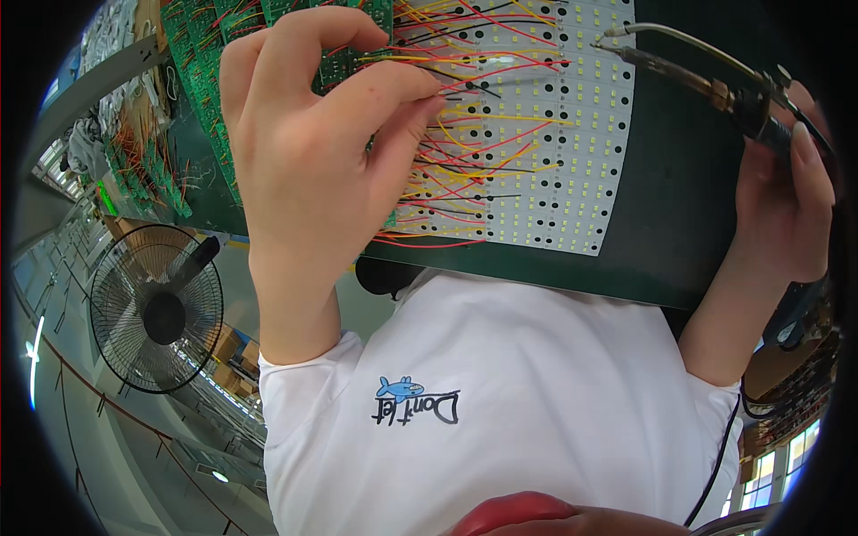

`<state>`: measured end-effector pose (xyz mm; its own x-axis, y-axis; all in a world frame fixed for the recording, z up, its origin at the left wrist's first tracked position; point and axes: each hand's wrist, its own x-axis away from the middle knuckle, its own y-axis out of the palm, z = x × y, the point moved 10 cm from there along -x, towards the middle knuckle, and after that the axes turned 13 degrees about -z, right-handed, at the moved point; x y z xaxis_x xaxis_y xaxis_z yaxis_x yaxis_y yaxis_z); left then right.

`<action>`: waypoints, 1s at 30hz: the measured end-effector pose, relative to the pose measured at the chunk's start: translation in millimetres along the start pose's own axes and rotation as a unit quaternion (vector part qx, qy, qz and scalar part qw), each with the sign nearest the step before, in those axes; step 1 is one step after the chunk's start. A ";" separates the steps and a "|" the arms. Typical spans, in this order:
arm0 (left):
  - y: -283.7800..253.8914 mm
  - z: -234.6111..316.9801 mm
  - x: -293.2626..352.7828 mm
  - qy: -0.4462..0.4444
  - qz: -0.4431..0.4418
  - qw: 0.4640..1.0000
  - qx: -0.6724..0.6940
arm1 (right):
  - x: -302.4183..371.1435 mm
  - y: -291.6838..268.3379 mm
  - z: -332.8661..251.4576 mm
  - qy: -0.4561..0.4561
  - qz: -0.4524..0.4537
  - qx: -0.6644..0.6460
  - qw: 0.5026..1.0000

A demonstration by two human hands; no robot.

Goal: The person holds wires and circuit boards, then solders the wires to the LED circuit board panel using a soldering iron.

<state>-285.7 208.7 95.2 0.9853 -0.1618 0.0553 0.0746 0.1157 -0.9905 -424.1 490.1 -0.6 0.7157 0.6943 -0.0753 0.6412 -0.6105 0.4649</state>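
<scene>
My left hand (326, 134) reaches over green circuit boards (198, 85), with thumb and forefinger pinched on a thin wire; its colour is hard to make out. Red, yellow and black wires (500, 156) fan out from the boards across a white LED panel sheet (585, 192) with small yellowish chips and black holes. On the right, my right hand (779, 201) is closed around the dark handle of a soldering iron (684, 79). A thin curved tube runs along the iron to its tip. The tip is over the panel's upper right part, apart from my left fingers; whether it touches is unclear.
The panel lies on a dark green tabletop (684, 179), its near edge close to my white shirt. More wired boards (147, 165) and bundled wires are at the far left, beside a grey metal frame (94, 85). A black fan (164, 317) stands lower left. A black cable hangs at right.
</scene>
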 end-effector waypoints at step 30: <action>16.8 30.8 3.3 0.080 -0.008 0.996 0.025 | -31.9 79.7 -39.7 -0.179 0.029 0.239 0.954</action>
<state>-276.5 240.2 82.6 0.9474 -0.3167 0.0456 0.1011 0.1610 -0.9818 -406.9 434.5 73.8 0.7476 0.5311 -0.3987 0.5890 -0.8076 0.0287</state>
